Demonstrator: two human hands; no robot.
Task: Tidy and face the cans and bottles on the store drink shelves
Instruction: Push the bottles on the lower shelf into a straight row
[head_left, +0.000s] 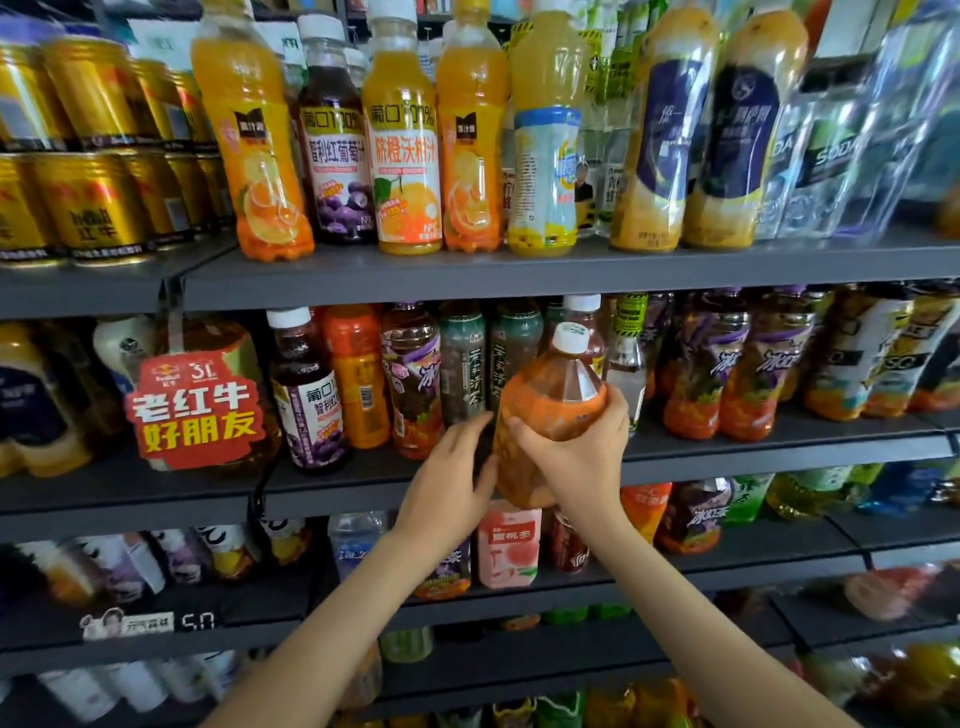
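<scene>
My right hand (576, 452) is clamped round the middle of a clear plastic tea bottle with an orange label and a white screw cap (550, 395). The thumb lies across the near face and the fingers wrap round the right side. The tea bottle is off the board, tilted with its cap leaning right, in front of the dark grey metal middle shelf (779, 441). It hangs just ahead of a gap in the row.

My left hand (452, 478) is flat against the bottle's left side. Its fingers are nearly straight and point up towards the dark green-labelled tea bottles (462, 364) behind, and its thumb touches the lower left of the label. It steadies the bottle and does not grasp it.

The print on the held label is smeared and I cannot read it. My right palm and wrist cover the base. A narrow clear bottle (626, 374) stands just behind my right fingers, mostly hidden. Below my hands, a pink peach-printed bottle (508, 545) on the next shelf down is partly covered by the held bottle.

On the upper grey shelf (467, 280) the tops of the orange juice bottles (249, 130) are cut off by the frame. The clear soda bottles (831, 166) at the far right are blurred. The lowest rows are too soft to identify.
</scene>
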